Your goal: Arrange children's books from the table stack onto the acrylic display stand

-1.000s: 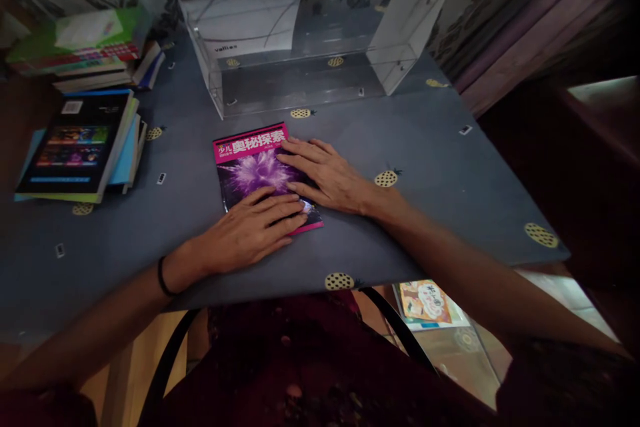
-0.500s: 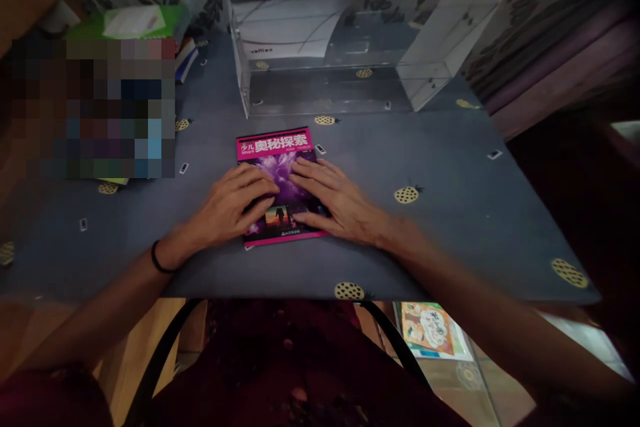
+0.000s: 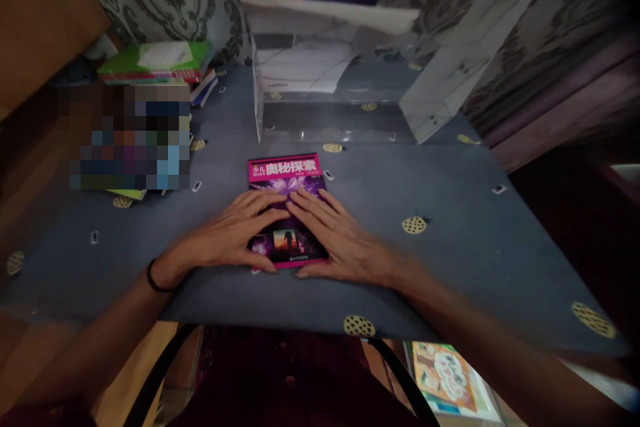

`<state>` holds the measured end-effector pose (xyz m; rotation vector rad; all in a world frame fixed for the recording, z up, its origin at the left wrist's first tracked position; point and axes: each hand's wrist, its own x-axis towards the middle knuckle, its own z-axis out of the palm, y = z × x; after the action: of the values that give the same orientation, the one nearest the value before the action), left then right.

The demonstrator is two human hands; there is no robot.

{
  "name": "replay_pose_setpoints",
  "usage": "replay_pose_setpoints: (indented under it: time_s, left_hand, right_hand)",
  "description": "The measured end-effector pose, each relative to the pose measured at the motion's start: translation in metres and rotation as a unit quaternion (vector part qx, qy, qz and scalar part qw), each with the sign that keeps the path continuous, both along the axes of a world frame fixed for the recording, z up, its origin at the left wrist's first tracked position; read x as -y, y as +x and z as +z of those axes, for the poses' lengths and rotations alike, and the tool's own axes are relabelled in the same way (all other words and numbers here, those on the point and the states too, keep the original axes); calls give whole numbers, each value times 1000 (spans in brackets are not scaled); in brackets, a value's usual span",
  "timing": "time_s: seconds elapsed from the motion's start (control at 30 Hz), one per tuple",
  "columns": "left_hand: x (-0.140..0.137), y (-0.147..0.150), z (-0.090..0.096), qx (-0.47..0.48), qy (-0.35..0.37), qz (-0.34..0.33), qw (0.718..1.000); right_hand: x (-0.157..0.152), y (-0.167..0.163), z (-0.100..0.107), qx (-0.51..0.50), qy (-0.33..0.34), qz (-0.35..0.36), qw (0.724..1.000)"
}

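A pink and purple book with Chinese characters on its cover lies closed on the table, in front of me. My left hand rests flat over its left half, fingers stretched across the cover and thumb low near the bottom edge. On the right half lies my right hand, its fingers spread and their tips close to those of the left. Between the hands a small picture of a standing figure shows on the cover. Parts of the cover are hidden under both hands.
A clear acrylic shelf stands behind the book, with a white sheet inside. At the left are stacked books, partly blurred out. A blue cloth with pineapples covers the table. Below the front edge lies another book.
The view has tilted up, so everything sits lower in the picture. My left thumb has spread down toward the book's bottom edge, and the right thumb has also moved lower. The book stays flat.
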<state>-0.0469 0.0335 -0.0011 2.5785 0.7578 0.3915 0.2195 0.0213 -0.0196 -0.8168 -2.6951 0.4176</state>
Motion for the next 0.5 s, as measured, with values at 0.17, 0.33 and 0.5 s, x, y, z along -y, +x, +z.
replay_pose_setpoints:
  time_s: [0.17,0.33,0.5]
  left_hand:
    - [1,1,2,-5,-1,12,1000]
    - [0,0,1,7,-9,38,999]
    - [-9,-4,-24,25,59,257,964]
  right_hand:
    - [-3,9,5,10,23,-25,999]
    - [-10,19,1,21,39,-95,994]
    - [2,3,7,24,59,-165,984]
